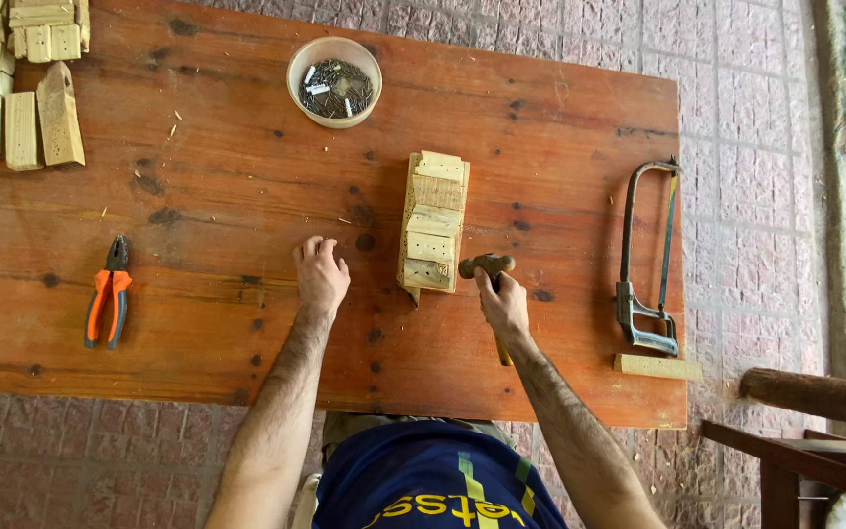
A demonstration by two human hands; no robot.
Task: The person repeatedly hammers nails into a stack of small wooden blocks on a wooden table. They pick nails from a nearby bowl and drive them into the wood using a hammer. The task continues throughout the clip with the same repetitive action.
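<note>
A: Your right hand point(504, 306) is gripping 1 hammer point(487, 266) by the handle, fingers closed round it. The head is sitting just beside the lower right corner of the wooden block assembly point(432, 222), touching it or v. close; can't tell which.

B: And the left?

A: Your left hand point(320, 274) is resting on the table point(247, 167), fingers curled loosely, holding nothing. It's sitting left of the assembly, apart from it.

B: Counts?

A: 1 assembly, w/ approx. 4 short cross pieces stacked on a long board, lying mid-table. 1 round bowl of nails point(334, 81) is standing beyond it, near the far edge. 1 pair of pliers point(108, 293) w/ orange grips is lying well to your left. 1 hacksaw point(650, 260) is lying near the right edge, w/ 1 small wood strip point(657, 367) just below it. A pile of wood offcuts point(14, 83) is filling the far left corner; too many overlapping to count.

B: Surface, surroundings?

A: The table is reddish planks w/ dark knots, a few wood chips scattered on it. It's standing on pinkish brick paving point(736, 88); grass is showing at the far right, and dark wooden furniture point(805, 431) is sitting at bottom right.

B: Arms?

A: Both forearms are reaching forward, bare. The right wrist is bending inward toward the block; the left is lying nearly straight.
</note>
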